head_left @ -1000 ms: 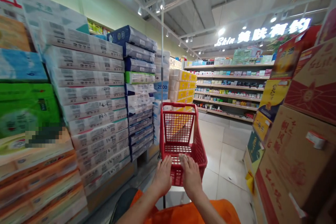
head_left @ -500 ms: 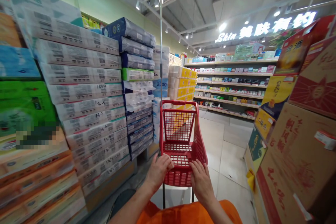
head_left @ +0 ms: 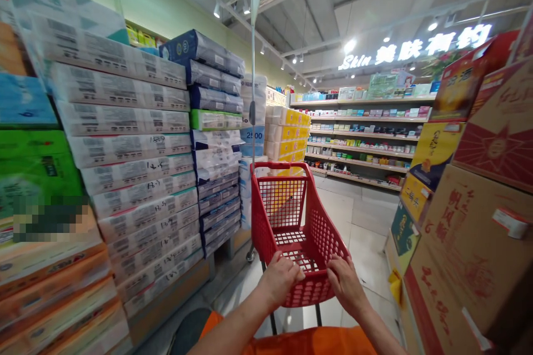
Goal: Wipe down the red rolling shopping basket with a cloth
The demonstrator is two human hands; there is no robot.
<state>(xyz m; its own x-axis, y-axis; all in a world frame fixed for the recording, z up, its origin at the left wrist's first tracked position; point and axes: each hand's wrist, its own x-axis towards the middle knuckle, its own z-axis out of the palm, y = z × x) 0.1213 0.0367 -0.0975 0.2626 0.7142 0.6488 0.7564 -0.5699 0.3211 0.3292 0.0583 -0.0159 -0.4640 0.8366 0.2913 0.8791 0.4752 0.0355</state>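
Observation:
In the head view a red plastic shopping cart (head_left: 325, 231) stands in front of me, its lattice basket holding nothing that I can see. My left hand (head_left: 278, 280) is closed over the near rim at its left corner. At the right corner, my right hand (head_left: 345, 282) has its fingers curled over the same rim, the thumb on the inner side. A thin metal pole (head_left: 253, 83) rises from the cart's far left corner. Part of a caster wheel (head_left: 250, 255) shows low on the left.
Stacked wrapped paper packs (head_left: 133, 122) line my left, with dark blue packs (head_left: 219, 100) beyond. Cardboard boxes (head_left: 466, 266) crowd the right side. A tiled aisle floor (head_left: 353, 216) runs between them to shelves of small goods (head_left: 366, 127) under a lit sign (head_left: 433, 47).
Both hands and the cart's near end have swung to the right and slightly down. The cart now sits at an angle, its far end toward the left-hand stacks.

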